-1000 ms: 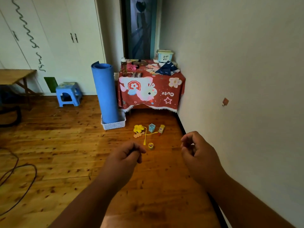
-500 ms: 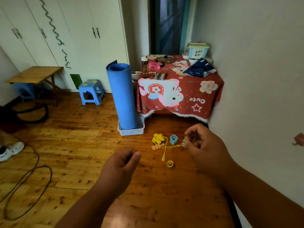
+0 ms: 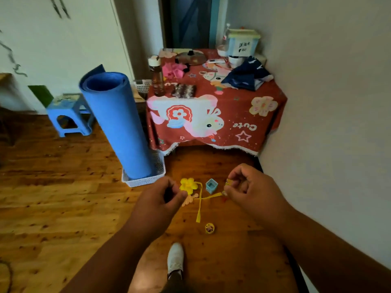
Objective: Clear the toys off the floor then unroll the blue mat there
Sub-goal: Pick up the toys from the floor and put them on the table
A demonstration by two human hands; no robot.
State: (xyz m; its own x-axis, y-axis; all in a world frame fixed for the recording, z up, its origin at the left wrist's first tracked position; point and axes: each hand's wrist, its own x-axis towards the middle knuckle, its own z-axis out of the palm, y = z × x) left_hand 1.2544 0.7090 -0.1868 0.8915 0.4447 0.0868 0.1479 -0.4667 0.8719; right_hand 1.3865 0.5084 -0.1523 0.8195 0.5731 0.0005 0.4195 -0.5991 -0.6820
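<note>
On the wooden floor (image 3: 63,208), small plastic toys (image 3: 198,193) lie beneath loosely curled left hand (image 3: 160,199) and right hand (image 3: 251,191), neither visibly holding anything; rolled blue foam mat (image 3: 118,127) stands upright in white mesh basket (image 3: 146,180).

Corner of a room with a wooden floor (image 3: 53,208) and pale walls
A plain white wall (image 3: 338,102) runs down the right side, a dark baseboard (image 3: 294,263) along its foot. In the far corner stands a table under a red cartoon-print cloth (image 3: 211,121), cluttered on top, with a dark blue-framed doorway (image 3: 188,22) behind it. White cupboard doors (image 3: 63,39) fill the left, and 1 blue plastic stool (image 3: 69,115) sits in front of them. Light is soft and even
</note>
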